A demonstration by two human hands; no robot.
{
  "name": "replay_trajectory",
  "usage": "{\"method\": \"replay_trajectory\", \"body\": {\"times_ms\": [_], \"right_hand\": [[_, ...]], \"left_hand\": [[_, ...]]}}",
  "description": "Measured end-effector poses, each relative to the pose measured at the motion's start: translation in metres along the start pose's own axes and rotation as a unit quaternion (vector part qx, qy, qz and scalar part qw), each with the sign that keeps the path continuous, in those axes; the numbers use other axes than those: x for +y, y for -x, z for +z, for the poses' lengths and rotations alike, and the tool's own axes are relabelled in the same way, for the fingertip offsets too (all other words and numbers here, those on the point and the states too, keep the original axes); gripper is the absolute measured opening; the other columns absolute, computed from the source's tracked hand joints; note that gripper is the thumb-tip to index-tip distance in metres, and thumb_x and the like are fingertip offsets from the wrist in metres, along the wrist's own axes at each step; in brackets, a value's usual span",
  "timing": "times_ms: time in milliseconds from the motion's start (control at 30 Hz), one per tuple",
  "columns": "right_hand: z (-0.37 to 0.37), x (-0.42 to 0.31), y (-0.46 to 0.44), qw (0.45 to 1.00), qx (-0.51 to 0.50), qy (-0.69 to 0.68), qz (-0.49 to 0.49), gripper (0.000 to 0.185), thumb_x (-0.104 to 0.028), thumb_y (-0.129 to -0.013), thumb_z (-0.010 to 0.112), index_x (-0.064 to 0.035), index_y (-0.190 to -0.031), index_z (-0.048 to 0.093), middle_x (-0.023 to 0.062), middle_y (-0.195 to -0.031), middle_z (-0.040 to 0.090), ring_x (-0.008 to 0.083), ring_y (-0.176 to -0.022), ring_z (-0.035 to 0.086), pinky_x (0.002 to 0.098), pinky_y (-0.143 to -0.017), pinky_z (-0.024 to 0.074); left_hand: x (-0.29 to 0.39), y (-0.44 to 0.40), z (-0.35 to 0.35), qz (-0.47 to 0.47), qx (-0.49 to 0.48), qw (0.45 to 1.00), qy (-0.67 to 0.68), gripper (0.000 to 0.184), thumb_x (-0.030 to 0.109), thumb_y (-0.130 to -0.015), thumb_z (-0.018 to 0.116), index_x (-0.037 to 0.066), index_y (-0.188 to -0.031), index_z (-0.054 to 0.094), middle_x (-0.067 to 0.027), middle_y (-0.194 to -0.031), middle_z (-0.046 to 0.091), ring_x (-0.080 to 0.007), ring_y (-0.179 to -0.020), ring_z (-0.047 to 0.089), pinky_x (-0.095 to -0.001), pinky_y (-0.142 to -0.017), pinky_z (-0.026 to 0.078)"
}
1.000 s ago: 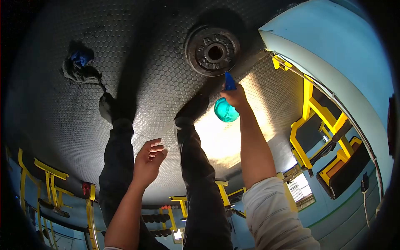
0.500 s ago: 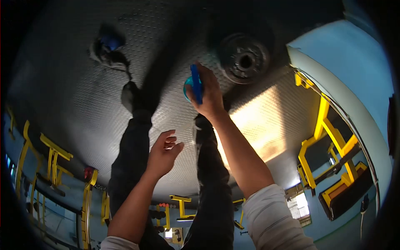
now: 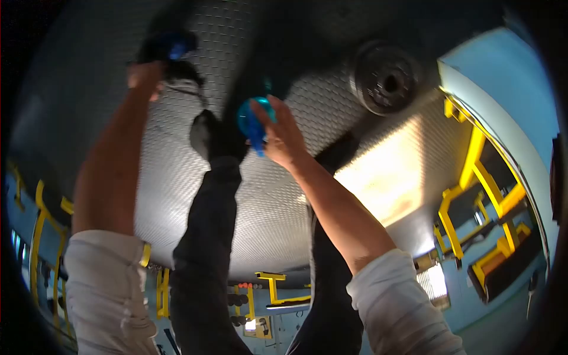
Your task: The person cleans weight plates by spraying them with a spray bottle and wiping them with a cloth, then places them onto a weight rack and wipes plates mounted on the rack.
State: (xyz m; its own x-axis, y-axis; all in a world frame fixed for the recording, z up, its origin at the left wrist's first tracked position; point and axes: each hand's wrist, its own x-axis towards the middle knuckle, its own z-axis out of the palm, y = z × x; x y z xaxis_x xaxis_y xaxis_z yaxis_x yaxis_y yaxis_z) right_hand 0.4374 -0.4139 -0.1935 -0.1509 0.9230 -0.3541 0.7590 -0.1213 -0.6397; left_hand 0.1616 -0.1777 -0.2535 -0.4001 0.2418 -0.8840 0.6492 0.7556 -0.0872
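Observation:
My right hand [image 3: 281, 133] is closed around a spray bottle with a blue top and a teal body [image 3: 255, 115], held above the floor between my legs. Far to the left, my left hand [image 3: 145, 77] reaches down to a dark, crumpled cloth [image 3: 183, 74] on the floor. Its fingers are blurred and partly hidden at the cloth's edge, so their grip is unclear. Just beyond the cloth lies a blurred blue object [image 3: 176, 45]. My dark shoe [image 3: 206, 136] stands close to the cloth.
A round black weight plate [image 3: 386, 78] lies on the textured grey floor [image 3: 168, 171] to the right. Yellow-framed gym equipment [image 3: 473, 171] stands along the right side, with more at the left and behind me. A blue wall [image 3: 503, 71] borders the floor.
My left hand has moved from between my legs out to the cloth. My right hand has shifted left with the spray bottle, whose blue top now tilts differently. The camera view has also shifted.

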Motion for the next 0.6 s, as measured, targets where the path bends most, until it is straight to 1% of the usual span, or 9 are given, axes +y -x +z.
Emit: {"method": "replay_trajectory", "body": {"times_ms": [67,133,233,267,300,367,467,533,600], "right_hand": [[-0.024,0.005,0.004,0.997,-0.057,0.025,0.035,0.096,-0.015,-0.062,0.081,-0.0206,-0.143,0.028,0.0251,-0.137,0.032,0.0408,-0.124,0.038,0.0456,-0.102,0.0383],[-0.049,0.006,0.012,0.994,-0.084,0.045,0.054,0.097,-0.012,-0.063,0.079,-0.0205,-0.143,0.025,0.026,-0.139,0.03,0.0405,-0.126,0.037,0.0432,-0.103,0.037],[-0.11,0.003,0.016,0.978,-0.069,-0.12,0.155,0.09,-0.029,-0.075,0.073,-0.0219,-0.146,0.018,0.0246,-0.139,0.029,0.0391,-0.13,0.033,0.0482,-0.102,0.0354],[-0.133,-0.008,0.012,0.861,-0.049,-0.453,0.227,0.083,-0.034,-0.081,0.067,-0.0206,-0.147,0.018,0.0216,-0.14,0.029,0.0376,-0.13,0.032,0.0509,-0.102,0.0344],[-0.152,-0.017,0.01,0.631,-0.024,-0.727,0.27,0.077,-0.039,-0.087,0.061,-0.0194,-0.147,0.018,0.0186,-0.142,0.029,0.0361,-0.131,0.031,0.0536,-0.101,0.0334],[-0.158,-0.029,0.004,0.565,0.061,-0.781,0.259,0.045,-0.035,-0.093,0.052,-0.0114,-0.131,0.045,0.0109,-0.113,0.056,0.0229,-0.102,0.058,0.0426,-0.079,0.0513],[-0.181,0.005,0.01,0.566,0.189,-0.698,0.397,0.02,-0.029,-0.091,0.059,-0.0117,-0.081,0.062,-0.0014,-0.067,0.059,0.008,-0.049,0.052,0.0211,-0.039,0.0388],[-0.184,0.047,0.024,0.623,0.304,-0.646,0.319,0.014,-0.025,-0.09,0.062,-0.0105,-0.088,0.063,-0.0023,-0.076,0.062,0.0071,-0.056,0.055,0.0197,-0.043,0.0406],[-0.187,0.105,0.041,0.79,0.36,-0.407,0.283,0.024,-0.017,-0.088,0.064,-0.0033,-0.108,0.06,0.003,-0.093,0.064,0.0115,-0.079,0.062,0.0218,-0.069,0.0497]], "left_hand": [[0.009,0.02,0.013,0.046,0.155,0.975,0.152,0.056,0.025,-0.078,0.068,0.007,-0.129,0.049,-0.0113,-0.106,0.059,-0.015,-0.081,0.058,-0.0309,-0.058,0.049],[0.024,0.073,0.016,0.177,0.127,0.92,0.326,0.044,0.014,-0.078,0.059,0.001,-0.12,0.053,-0.0095,-0.096,0.063,-0.0159,-0.074,0.061,-0.0281,-0.064,0.05],[0.044,0.177,0.017,0.342,0.056,0.912,0.217,0.048,0.007,-0.073,0.065,0.0,-0.12,0.053,-0.008,-0.098,0.063,-0.0165,-0.082,0.062,-0.0302,-0.072,0.05],[0.051,0.219,0.03,0.371,0.026,0.91,0.182,0.049,0.005,-0.072,0.066,0.0,-0.12,0.053,-0.0086,-0.099,0.063,-0.0173,-0.085,0.062,-0.0308,-0.076,0.05],[0.058,0.251,0.048,0.37,-0.046,0.913,0.164,0.051,0.004,-0.072,0.067,0.0,-0.12,0.053,-0.0105,-0.103,0.064,-0.0187,-0.091,0.062,-0.0304,-0.081,0.049],[0.05,0.276,0.107,0.456,-0.13,0.877,0.077,0.053,0.006,-0.072,0.066,0.0,-0.122,0.051,-0.018,-0.108,0.063,-0.0287,-0.099,0.062,-0.0359,-0.087,0.048],[0.078,0.333,0.157,0.504,-0.231,0.832,0.005,0.072,0.015,-0.074,0.069,0.003,-0.137,0.037,-0.0236,-0.128,0.05,-0.0361,-0.121,0.048,-0.0393,-0.103,0.037],[0.084,0.343,0.185,0.527,-0.146,0.837,-0.007,0.074,0.016,-0.075,0.069,0.004,-0.139,0.034,-0.0238,-0.129,0.048,-0.0368,-0.121,0.047,-0.0392,-0.103,0.037],[0.086,0.341,0.203,0.527,-0.106,0.843,0.038,0.074,0.019,-0.078,0.067,0.008,-0.141,0.031,-0.0212,-0.13,0.048,-0.0345,-0.121,0.047,-0.0396,-0.101,0.038]]}}
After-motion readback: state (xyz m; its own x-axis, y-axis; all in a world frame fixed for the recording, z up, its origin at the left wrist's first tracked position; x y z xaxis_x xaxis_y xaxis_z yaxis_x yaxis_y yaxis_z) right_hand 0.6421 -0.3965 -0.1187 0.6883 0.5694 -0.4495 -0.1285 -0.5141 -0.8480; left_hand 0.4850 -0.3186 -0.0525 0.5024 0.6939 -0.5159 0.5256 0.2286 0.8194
